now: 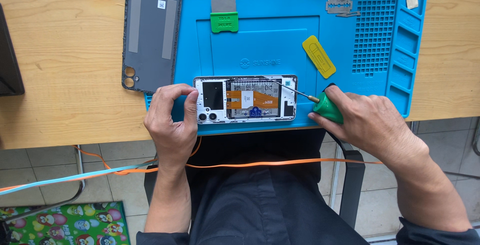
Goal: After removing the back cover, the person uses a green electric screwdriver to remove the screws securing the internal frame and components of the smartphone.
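Opened phone [245, 99] lay on blue mat [300, 50] at desk's near edge. Left hand [172, 122] pinched its camera end, steadying it. Right hand [367, 120] gripped green screwdriver [327, 107], tip over upper board. Step appeared to be screw removal; next move needs tip seated squarely.

The right hand [372, 120] wraps over the green-handled screwdriver [327, 107], so most of the handle is hidden. Its thin tip over the opened white-framed phone [245, 99] is too fine to place. The left hand [172, 117] covers the phone's near-left corner. The blue silicone repair mat [300, 40] and dark grey plastic back cover [150, 30] run off the top edge. A black flat object [9, 60] is cut off at the left.
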